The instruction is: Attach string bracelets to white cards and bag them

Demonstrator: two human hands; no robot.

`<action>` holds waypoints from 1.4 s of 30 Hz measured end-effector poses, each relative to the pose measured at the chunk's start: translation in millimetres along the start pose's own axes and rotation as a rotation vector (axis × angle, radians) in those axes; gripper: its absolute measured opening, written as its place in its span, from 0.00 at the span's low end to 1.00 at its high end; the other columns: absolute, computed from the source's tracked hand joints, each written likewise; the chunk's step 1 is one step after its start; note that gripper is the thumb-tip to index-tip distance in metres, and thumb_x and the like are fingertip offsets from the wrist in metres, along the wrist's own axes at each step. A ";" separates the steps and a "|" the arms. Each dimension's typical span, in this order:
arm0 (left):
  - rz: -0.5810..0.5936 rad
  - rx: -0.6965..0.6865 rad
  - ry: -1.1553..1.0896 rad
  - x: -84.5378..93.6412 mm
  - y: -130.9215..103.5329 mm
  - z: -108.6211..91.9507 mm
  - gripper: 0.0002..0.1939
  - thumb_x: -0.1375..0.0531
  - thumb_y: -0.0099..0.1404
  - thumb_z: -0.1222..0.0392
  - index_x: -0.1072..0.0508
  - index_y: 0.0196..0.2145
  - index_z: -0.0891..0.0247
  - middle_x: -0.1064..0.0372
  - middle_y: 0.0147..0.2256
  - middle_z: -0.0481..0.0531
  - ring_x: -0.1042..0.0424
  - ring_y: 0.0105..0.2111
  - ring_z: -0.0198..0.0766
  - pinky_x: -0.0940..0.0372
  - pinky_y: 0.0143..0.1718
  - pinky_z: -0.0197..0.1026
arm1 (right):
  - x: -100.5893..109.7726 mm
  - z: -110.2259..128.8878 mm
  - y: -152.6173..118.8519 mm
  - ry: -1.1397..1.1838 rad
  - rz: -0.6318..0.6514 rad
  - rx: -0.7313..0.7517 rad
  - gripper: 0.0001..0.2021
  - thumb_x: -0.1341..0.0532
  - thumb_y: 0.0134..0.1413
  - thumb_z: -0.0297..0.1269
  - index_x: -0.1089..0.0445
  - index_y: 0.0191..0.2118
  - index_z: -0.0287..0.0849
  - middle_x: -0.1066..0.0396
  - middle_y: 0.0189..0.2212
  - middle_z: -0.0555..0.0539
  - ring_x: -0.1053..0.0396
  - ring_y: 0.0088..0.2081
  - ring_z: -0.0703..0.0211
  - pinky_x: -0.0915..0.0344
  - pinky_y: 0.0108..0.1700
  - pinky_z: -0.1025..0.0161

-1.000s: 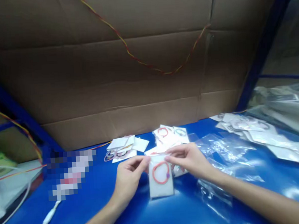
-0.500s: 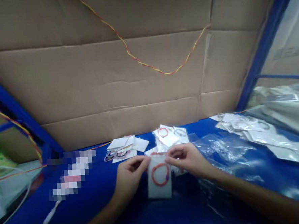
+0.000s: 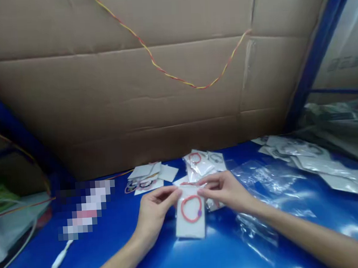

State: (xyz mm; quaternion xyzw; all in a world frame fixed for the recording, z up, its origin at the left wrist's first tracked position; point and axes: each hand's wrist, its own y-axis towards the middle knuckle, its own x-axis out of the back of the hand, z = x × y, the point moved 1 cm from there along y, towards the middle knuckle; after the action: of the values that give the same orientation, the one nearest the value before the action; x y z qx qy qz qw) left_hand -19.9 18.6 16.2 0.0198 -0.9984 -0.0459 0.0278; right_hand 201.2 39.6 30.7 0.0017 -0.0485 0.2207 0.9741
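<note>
Gripping a flat white rectangular card [image 3: 191, 230] bearing an orange-red looped bracelet [image 3: 191, 221]: fingers of left hand [image 3: 152, 211] pinch upper left corner, fingers of right hand [image 3: 227, 192] upper right, over glossy blue bench [image 3: 186, 261].

One left hand [image 3: 150, 216] and one right hand [image 3: 229, 191] share one white card [image 3: 191, 232] bearing one red bracelet [image 3: 182, 211] with one purple bead [image 3: 199, 213]. One worktop [image 3: 187, 263] carries three card piles [image 3: 145, 171]. Two slanting blue posts [image 3: 316, 53] stand here. Clear bags [image 3: 267, 181] overlap too much to count.
</note>
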 end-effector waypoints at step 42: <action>0.134 0.103 -0.058 -2.9 -3.9 -1.9 0.23 0.30 0.55 0.49 0.20 0.43 0.70 0.22 0.35 0.58 0.25 0.32 0.39 0.33 0.32 0.34 | 3.7 -5.1 5.2 0.069 -0.021 -0.048 0.28 0.29 0.40 0.54 0.23 0.40 0.32 0.24 0.25 0.44 0.32 0.20 0.70 0.37 0.18 0.77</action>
State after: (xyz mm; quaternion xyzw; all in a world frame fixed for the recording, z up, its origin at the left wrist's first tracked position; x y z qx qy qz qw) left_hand -16.8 14.7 17.6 -0.0470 -0.9989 0.0071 0.0011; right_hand 202.8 46.0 25.9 -0.0289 -0.0203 0.2091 0.9773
